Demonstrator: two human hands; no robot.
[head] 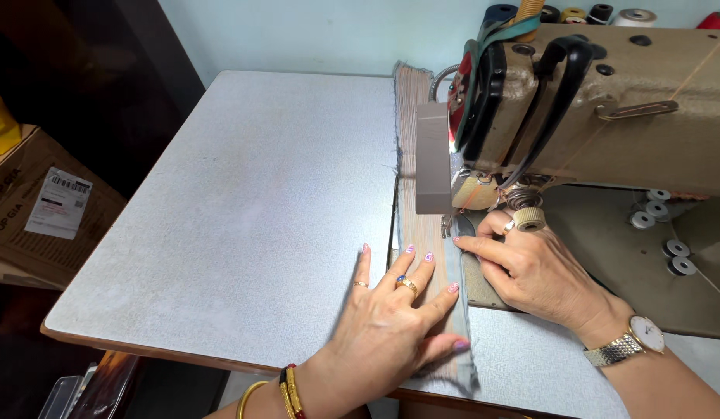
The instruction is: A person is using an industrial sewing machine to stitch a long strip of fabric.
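While the strip (424,233) lies flat on the table (243,217), its long axis runs straight away from the person, passing under the needle of the machine (608,101). Left hand (395,310) rests open, fingers spread, pressing the strip on the near side of the needle. Right hand (530,268), nearer the needle, pinches the strip's right edge with extended fingers just beside the presser foot, probably touching it. Strip is thin, ribbed, beige-grey cloth with frayed edges; table surface is speckled and matte.

A sewing workshop: an industrial sewing machine (608,109) on a worktable (243,209), thread spools (600,12), spare bobbins (658,213).
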